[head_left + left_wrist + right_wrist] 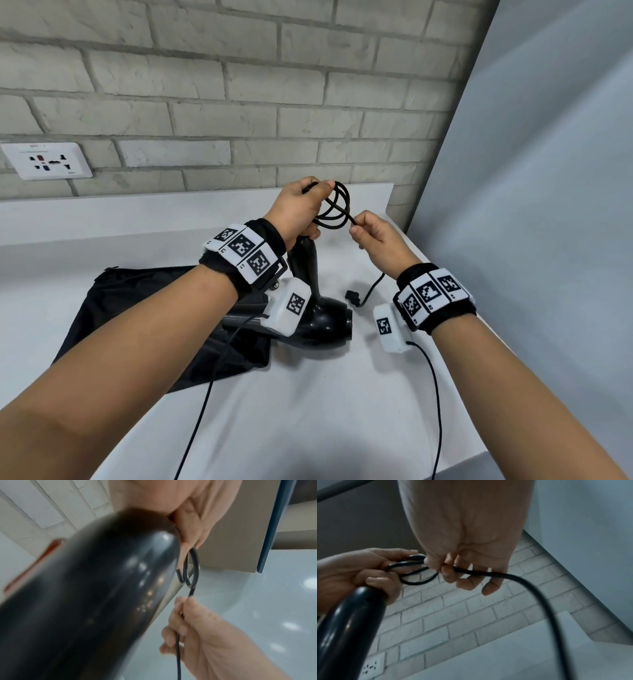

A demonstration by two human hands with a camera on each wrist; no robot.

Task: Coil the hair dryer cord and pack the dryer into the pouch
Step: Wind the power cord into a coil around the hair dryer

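The coiling step is in hand. The left hand (297, 209) is gripping the glossy black plastic hair dryer (317, 308) by the top of its handle, with the body hanging down so the barrel is resting on or just above the white bench (308, 394). The same hand is also pinching a few gathered loops of the thin black rubber cord (337, 205) between thumb and fingers. The right hand (375, 236) is pinching the free run of cord just beside those loops, thumb against curled forefinger, the other fingers loosely bent. From it the cord is dropping to the bench, where the black plug (352, 297) is lying near the dryer's barrel.

Only a short tail looks left to gather, so the coil seems nearly finished. The next move probably calls for the right hand to sweep that slack up into one more loop and pass it under the left thumb, keeping the loops even so they are not springing apart.

The flat black fabric pouch (144, 322) is lying on the bench to the left, partly under the dryer; packing is not yet begun.
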